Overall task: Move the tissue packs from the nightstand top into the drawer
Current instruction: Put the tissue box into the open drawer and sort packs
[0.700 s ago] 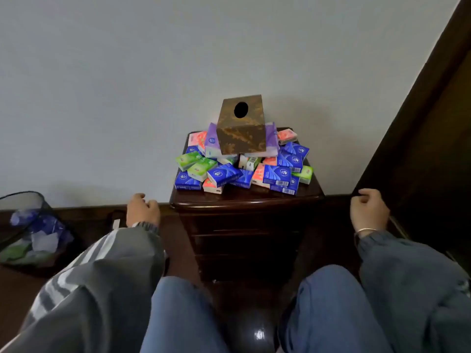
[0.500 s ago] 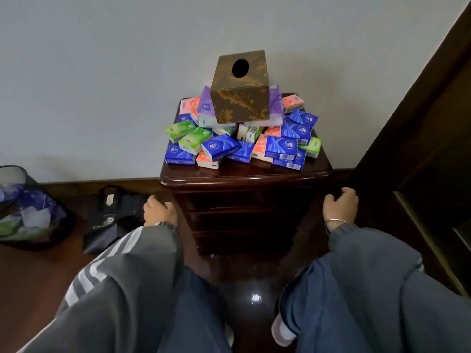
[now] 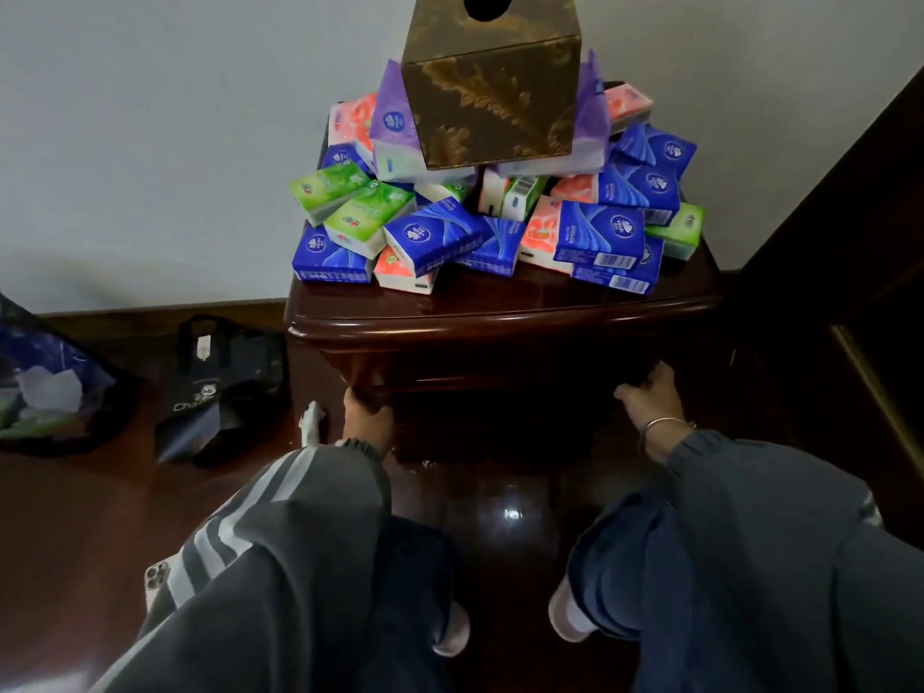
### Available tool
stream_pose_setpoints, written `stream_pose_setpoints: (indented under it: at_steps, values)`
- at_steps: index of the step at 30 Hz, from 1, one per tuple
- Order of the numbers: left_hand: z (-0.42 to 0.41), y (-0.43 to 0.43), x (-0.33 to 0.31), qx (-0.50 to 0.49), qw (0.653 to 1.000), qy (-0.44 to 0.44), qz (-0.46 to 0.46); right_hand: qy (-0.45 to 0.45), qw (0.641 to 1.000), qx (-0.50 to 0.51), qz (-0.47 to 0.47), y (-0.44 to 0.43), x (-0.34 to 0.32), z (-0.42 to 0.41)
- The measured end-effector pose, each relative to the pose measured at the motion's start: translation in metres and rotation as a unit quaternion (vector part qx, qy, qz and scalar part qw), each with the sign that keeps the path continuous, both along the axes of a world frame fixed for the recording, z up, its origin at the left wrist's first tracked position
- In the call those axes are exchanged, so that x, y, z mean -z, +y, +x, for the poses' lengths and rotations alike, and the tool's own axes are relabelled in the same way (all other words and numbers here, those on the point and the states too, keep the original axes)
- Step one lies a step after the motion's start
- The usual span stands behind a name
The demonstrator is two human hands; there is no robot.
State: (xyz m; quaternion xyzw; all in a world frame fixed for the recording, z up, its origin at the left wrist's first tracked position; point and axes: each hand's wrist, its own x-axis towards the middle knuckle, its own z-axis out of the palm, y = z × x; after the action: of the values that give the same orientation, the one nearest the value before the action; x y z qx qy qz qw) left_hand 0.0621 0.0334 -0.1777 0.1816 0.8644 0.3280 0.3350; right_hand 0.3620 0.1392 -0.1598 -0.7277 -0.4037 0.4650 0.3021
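Several small tissue packs [image 3: 430, 237] in blue, green, pink and purple lie heaped on the dark wooden nightstand [image 3: 500, 312]. A brown patterned tissue box [image 3: 490, 92] sits on top of the heap. Below the top is the dark drawer front [image 3: 500, 377], its edges hard to make out in shadow. My left hand [image 3: 367, 422] grips the drawer front's left lower corner, fingers curled under it. My right hand [image 3: 650, 397] holds the right end of the drawer front with curled fingers. Neither hand touches a pack.
A black bag [image 3: 220, 392] lies on the floor left of the nightstand, and a bin [image 3: 45, 387] with wrappers stands further left. Dark wooden furniture [image 3: 850, 292] rises close on the right. My knees fill the foreground, and a phone [image 3: 157, 577] lies by my left leg.
I have moved closer and lower to the nightstand. Both hands moved inward from beside it to the two ends of the drawer front.
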Motion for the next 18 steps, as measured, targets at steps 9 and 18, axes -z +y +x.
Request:
stream_pose_setpoints:
  at_steps: [9,18]
  values:
    - [-0.028,0.001,0.015,0.060,0.996,0.035,-0.060,-0.078,0.996,-0.042,-0.027,0.007,0.003,0.020]
    - [-0.060,-0.034,-0.012,0.305,0.924,0.052,-0.224,-0.332,0.866,-0.317,-0.197,-0.025,-0.035,0.044]
